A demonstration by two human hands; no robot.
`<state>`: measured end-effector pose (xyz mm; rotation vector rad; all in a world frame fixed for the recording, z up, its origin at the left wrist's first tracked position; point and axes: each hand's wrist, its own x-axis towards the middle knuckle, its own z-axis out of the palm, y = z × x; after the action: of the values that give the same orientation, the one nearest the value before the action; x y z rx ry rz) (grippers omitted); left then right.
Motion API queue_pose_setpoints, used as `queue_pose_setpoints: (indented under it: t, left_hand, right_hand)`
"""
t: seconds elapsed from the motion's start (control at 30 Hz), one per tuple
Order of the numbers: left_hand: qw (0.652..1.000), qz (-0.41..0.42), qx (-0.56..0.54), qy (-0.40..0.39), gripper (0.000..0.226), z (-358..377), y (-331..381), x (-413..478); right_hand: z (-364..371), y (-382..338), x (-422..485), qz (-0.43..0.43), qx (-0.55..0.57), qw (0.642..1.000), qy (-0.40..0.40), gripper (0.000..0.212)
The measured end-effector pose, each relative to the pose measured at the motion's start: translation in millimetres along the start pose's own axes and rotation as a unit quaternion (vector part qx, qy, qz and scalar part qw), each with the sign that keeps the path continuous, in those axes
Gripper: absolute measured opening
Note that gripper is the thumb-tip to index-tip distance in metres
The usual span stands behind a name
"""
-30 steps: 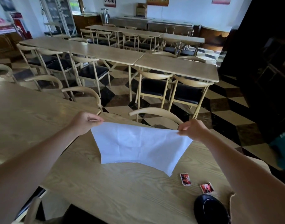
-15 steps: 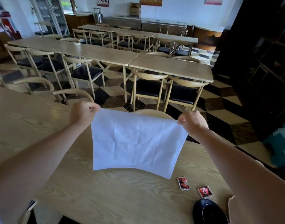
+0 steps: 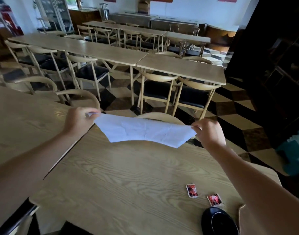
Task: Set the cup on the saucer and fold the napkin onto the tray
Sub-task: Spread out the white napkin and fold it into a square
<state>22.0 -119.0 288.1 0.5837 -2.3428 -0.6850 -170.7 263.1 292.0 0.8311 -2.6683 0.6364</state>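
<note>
A white napkin (image 3: 145, 131) is stretched out in the air above the far part of the wooden table (image 3: 128, 184). My left hand (image 3: 79, 120) pinches its left corner and my right hand (image 3: 209, 133) pinches its right corner. The cloth lies almost flat, its loose edge sagging towards me. A black saucer (image 3: 218, 222) sits at the table's near right edge, partly under my right forearm. A tan tray edge (image 3: 242, 216) shows beside it. No cup is in view.
Two small red sachets (image 3: 192, 190) (image 3: 214, 199) lie on the table near the saucer. Chair backs (image 3: 160, 116) stand at the table's far edge. A second table (image 3: 18, 119) adjoins on the left. More tables and chairs fill the room beyond.
The napkin hung down like a sheet half a second ago; now it has swung up and lies nearly flat between my hands. Both hands have spread slightly.
</note>
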Motion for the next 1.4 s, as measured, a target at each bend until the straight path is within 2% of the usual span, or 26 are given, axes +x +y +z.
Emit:
queue_pose_setpoints:
  t: [0.13,0.27,0.37,0.47,0.57,0.63,0.7,0.8,0.93,1.07,1.13,1.4]
  left_hand:
    - [0.994,0.017,0.070,-0.077,0.007,2,-27,-72]
    - [0.969,-0.060,0.089,-0.224,0.009,20,-60,-149]
    - [0.933,-0.088,0.127,-0.325,0.008,29,-79,-193]
    - [0.886,-0.097,0.140,-0.432,0.005,36,-89,-226]
    - [0.849,-0.117,0.110,-0.503,0.010,42,-99,-242]
    - [0.858,-0.151,0.075,-0.485,0.020,48,-109,-241]
    - [0.877,-0.202,0.030,-0.434,0.023,54,-115,-231]
    - [0.891,-0.276,-0.027,-0.359,0.021,69,-124,-208]
    - [0.878,-0.369,-0.082,-0.294,0.007,100,-147,-177]
    - [0.850,-0.438,-0.134,-0.260,0.010,134,-171,-166]
    - [0.845,-0.451,-0.146,-0.247,0.012,150,-181,-166]
    - [0.886,-0.421,-0.082,-0.178,0.015,193,-194,-166]
  right_hand:
    - [29,12,-63,0.037,0.042,0.993,-0.103,0.009]
    - [74,24,-136,0.103,0.035,0.962,-0.250,0.011]
    - [102,27,-186,0.123,0.017,0.933,-0.338,0.012]
    - [119,28,-225,0.141,0.014,0.913,-0.383,0.031]
    - [128,28,-237,0.148,0.014,0.900,-0.410,0.022]
    - [133,31,-230,0.155,0.019,0.894,-0.420,0.029]
    - [140,34,-216,0.166,0.034,0.896,-0.411,0.030]
    - [149,36,-187,0.200,0.069,0.899,-0.383,0.006]
    - [180,50,-159,0.287,0.108,0.893,-0.331,0.006]
    - [210,63,-143,0.346,0.116,0.874,-0.320,0.006]
    - [224,69,-138,0.374,0.116,0.867,-0.309,0.010]
    - [258,89,-131,0.421,0.089,0.854,-0.291,0.019]
